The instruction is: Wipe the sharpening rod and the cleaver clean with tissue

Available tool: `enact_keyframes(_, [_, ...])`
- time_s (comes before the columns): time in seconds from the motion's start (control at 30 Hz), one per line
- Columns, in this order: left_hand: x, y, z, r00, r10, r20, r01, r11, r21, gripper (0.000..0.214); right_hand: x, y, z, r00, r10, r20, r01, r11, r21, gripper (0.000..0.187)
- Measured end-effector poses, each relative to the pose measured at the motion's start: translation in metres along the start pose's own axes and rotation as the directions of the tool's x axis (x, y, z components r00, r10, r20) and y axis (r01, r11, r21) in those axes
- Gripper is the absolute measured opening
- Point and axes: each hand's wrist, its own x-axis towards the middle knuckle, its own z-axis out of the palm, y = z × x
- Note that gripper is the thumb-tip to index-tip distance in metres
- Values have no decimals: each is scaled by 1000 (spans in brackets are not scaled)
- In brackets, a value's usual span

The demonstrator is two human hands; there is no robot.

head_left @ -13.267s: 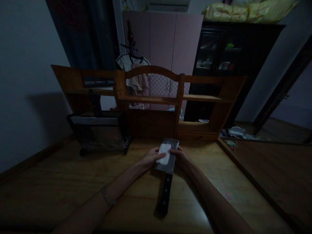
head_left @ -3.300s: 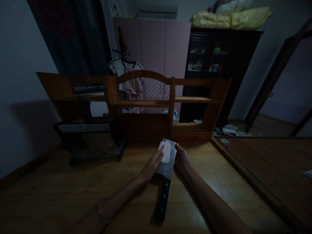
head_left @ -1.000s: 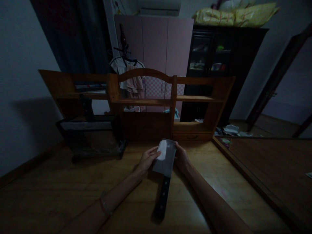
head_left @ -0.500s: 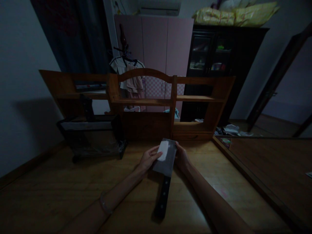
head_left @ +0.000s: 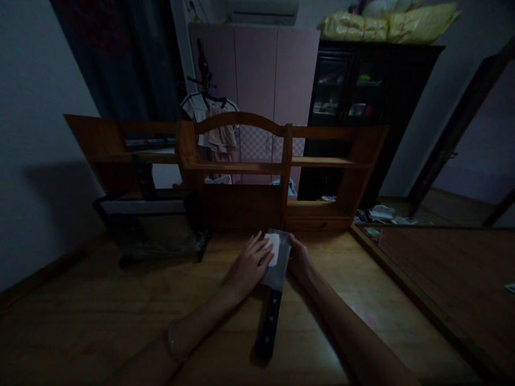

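A cleaver [head_left: 282,267] with a broad grey blade and a black riveted handle lies in front of me, its handle pointing toward me. On the blade rests a flat white piece [head_left: 274,251], paper-like, though its material is unclear. My left hand [head_left: 250,268] lies over the blade's left side, fingers stretched and spread, fingertips on the white piece. With its fingers at the far right corner of the blade, my right hand [head_left: 300,259] grips the cleaver there; part of those fingers is hidden behind the edge.
The wooden table [head_left: 132,316] backs onto a wooden shelf unit [head_left: 241,169]. A dark-framed glass tank [head_left: 153,225] stands at the left. On the right, a raised wooden edge [head_left: 406,289] borders another brown surface. The room is dim.
My left hand has turned palm down and moved over the white piece, its fingers now spread across it instead of thumb on top. The right hand and cleaver have hardly moved.
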Motion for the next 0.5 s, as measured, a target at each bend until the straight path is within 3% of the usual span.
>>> enact_keyframes(0.13, [-1,18,-6,976,117,182,-124,992,29,40,1,0,-1,994,16,106,-25,996,82,33])
enact_keyframes(0.27, [-4,36,-14,895,238,376,-252,968,-12,44,-2,-1,-2,984,101,149,-108,993,39,39])
enact_keyframes(0.37, [-5,42,-17,893,218,394,-241,970,11,48,-4,-2,0,993,34,111,-39,998,42,38])
enact_keyframes(0.5, [-4,38,-16,915,158,372,-191,980,55,48,-2,-2,-1,986,-17,167,9,999,50,35])
